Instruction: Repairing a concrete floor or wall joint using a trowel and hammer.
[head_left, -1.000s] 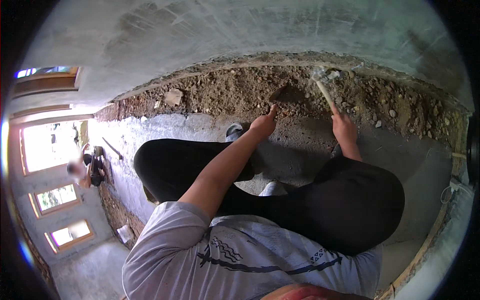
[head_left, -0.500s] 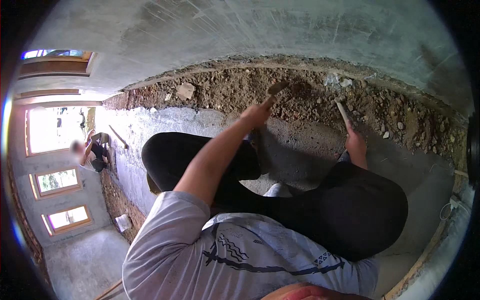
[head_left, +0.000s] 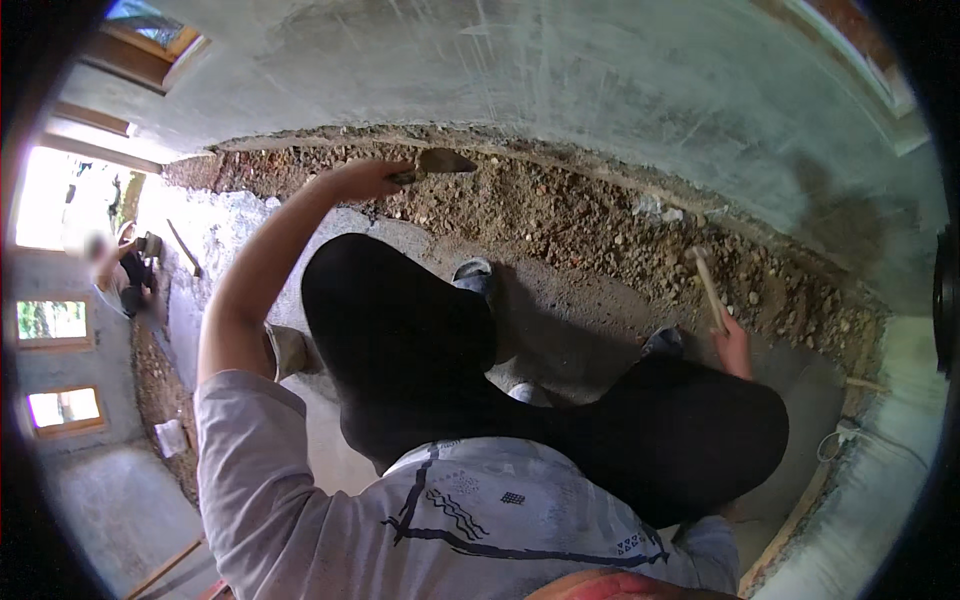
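Observation:
My left hand (head_left: 372, 180) is closed around the handle of a pointed trowel (head_left: 445, 161). The trowel's blade is over the far side of a strip of loose, stony rubble (head_left: 560, 215) that runs along the foot of the wall. To the right, by my right knee, my right hand (head_left: 735, 348) grips a pale wooden tool handle (head_left: 710, 285). That handle slants up to the rubble; whatever head it has blends into the stones, so I cannot tell its kind.
A grey plastered wall (head_left: 420, 75) rises behind the rubble. Crumpled clear plastic (head_left: 657, 209) lies on the stones. A smooth concrete floor (head_left: 560, 310) is under my shoes. Far left, another person (head_left: 125, 275) is near a bright opening. A looped cable (head_left: 845, 432) hangs at the right.
My left hand and the trowel have swung left along the rubble strip. The view has shifted, while my right hand still holds the wooden handle in about the same place.

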